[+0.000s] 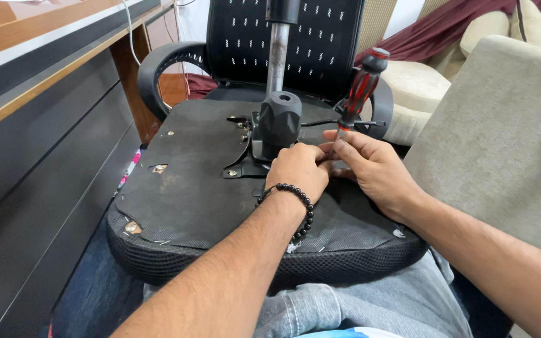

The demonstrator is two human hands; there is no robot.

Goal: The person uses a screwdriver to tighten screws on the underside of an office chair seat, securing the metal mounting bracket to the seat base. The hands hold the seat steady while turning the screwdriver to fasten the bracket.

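An office chair lies tipped over on my lap, the black underside of its seat (189,188) facing up. A black mechanism housing (278,122) with a metal gas cylinder (277,56) rises from the metal base plate (239,159). My right hand (370,169) holds a red-and-black screwdriver (359,91) upright, gripping its shaft near the plate. My left hand (298,169), with a black bead bracelet (302,200) on the wrist, rests by the plate beside the screwdriver tip, fingers curled; what it pinches is hidden.
A dark desk front (39,156) with a wooden top stands at the left. The chair's backrest (283,37) and armrest (158,69) lie beyond the seat. A beige sofa arm (502,131) is close on the right, cushions behind it.
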